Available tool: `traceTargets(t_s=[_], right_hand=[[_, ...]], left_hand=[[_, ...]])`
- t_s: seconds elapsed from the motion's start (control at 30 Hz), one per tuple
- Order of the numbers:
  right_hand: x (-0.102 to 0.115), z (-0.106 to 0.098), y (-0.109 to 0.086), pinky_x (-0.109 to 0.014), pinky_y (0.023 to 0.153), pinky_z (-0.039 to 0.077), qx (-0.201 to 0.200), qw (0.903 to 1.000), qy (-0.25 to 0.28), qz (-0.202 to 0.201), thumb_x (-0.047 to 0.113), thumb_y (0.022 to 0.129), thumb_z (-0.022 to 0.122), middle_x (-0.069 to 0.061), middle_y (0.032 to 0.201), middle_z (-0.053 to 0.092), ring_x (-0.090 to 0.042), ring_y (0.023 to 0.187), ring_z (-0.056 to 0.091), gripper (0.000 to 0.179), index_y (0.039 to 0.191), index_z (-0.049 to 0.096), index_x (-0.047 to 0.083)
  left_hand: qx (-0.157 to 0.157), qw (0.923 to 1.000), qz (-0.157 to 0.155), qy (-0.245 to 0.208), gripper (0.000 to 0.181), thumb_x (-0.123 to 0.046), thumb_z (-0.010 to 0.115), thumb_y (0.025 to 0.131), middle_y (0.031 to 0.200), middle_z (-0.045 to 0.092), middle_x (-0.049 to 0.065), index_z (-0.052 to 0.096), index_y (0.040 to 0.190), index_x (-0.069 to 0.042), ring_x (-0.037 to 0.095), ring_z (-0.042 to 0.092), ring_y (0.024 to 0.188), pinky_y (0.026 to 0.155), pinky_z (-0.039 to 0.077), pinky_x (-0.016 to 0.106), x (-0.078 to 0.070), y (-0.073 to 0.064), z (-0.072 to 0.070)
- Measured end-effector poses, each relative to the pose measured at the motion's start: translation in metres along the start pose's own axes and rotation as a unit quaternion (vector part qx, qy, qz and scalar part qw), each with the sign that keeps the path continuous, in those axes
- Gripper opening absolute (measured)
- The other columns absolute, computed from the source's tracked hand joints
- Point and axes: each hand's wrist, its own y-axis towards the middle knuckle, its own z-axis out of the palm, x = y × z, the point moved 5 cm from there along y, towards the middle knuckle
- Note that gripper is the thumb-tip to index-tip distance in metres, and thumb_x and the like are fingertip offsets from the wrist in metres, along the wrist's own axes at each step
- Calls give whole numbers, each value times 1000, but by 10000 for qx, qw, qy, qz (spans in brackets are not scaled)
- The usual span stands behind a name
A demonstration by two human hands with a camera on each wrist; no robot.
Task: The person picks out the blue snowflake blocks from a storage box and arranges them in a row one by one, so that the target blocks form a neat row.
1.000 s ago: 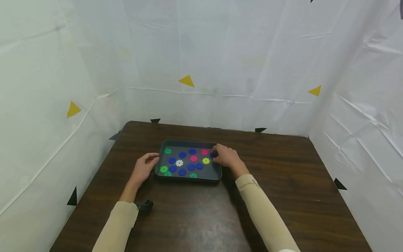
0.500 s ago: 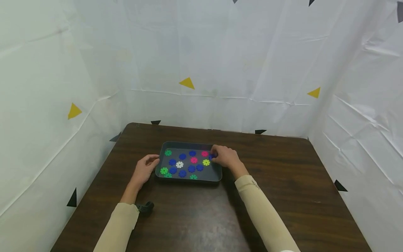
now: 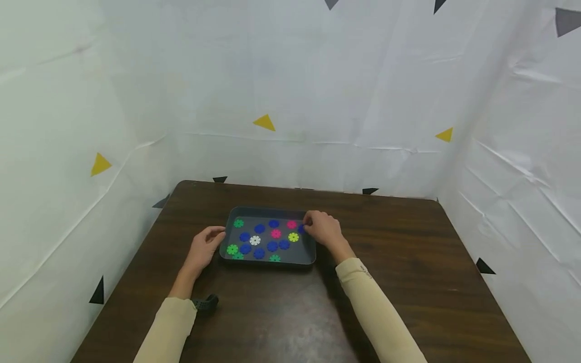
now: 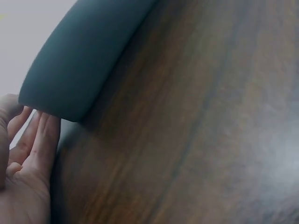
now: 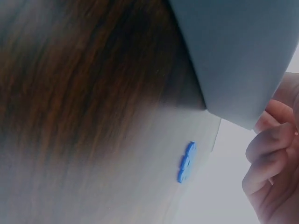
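A dark grey tray [image 3: 297, 254] lies on the table, with several notched plastic discs spread flat in it: blue, green, two pink [image 3: 276, 234], one yellow [image 3: 293, 237] and one white [image 3: 255, 240]. My left hand [image 3: 204, 247] holds the tray's left end, fingers along the outer wall and thumb at the rim, as the left wrist view shows. My right hand [image 3: 324, 229] reaches over the right rim and pinches a blue disc [image 3: 301, 229] near the far right corner. In the right wrist view its other fingers [image 5: 266, 170] are curled, and the tray wall hides the pinching fingertips.
In the right wrist view another blue disc [image 5: 187, 162] lies on the table beyond the tray. The brown wood table [image 3: 386, 302] is enclosed by white sheeting [image 3: 317, 91] with yellow and black triangles. A dark strapped object [image 3: 206, 304] sits at my left wrist.
The head view has shifted slightly, so everything sits a little lower and further left. Both hands keep nearly the same place at the tray; the right fingertips stay at the blue disc.
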Motion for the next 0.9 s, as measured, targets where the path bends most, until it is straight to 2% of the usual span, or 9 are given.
traceTargets(t_s=[0.13, 0.33, 0.57, 0.73, 0.9], right_hand=[[2, 2, -1, -48, 75, 56, 35, 9998, 59, 210, 28, 102, 75, -2, 107, 77, -22, 84, 67, 9, 106, 76, 20], [-1, 1, 4, -43, 69, 52, -66, 9993, 207, 305, 31, 103, 74, 0, 109, 77, -21, 81, 64, 9, 105, 77, 23], [-7, -6, 2, -50, 82, 56, -282, 9944, 891, 501, 31, 103, 74, 0, 111, 78, -23, 93, 70, 9, 107, 77, 23], [-14, -11, 0, -47, 82, 55, -464, 9858, 1550, 459, 28, 103, 73, -3, 112, 78, -23, 97, 70, 10, 107, 76, 20], [-27, -13, -3, -42, 80, 56, -769, 9646, 2500, 342, 22, 104, 72, -11, 113, 75, -26, 95, 68, 12, 108, 75, 11]], left_hand=[[53, 9999, -16, 151, 53, -47, 60, 110, 150, 60, 18, 60, 148, -11, 37, 55, 146, 120, 46, 58, 2, 0, -3], [-3, 9999, -83, 73, 50, -42, 60, 111, 154, 57, 20, 59, 149, -9, 38, 54, 145, 122, 43, 60, 1, 3, -4], [-45, 9999, -126, 96, 49, -44, 61, 110, 153, 58, 18, 61, 146, -11, 38, 52, 148, 122, 43, 59, 3, 7, -4], [-56, 9999, -118, 101, 49, -45, 61, 110, 153, 57, 19, 61, 146, -11, 39, 52, 148, 122, 43, 59, 3, 9, -3], [-74, 9999, -93, 89, 48, -44, 62, 110, 150, 59, 18, 61, 145, -11, 38, 54, 147, 121, 45, 59, 2, 10, -2]])
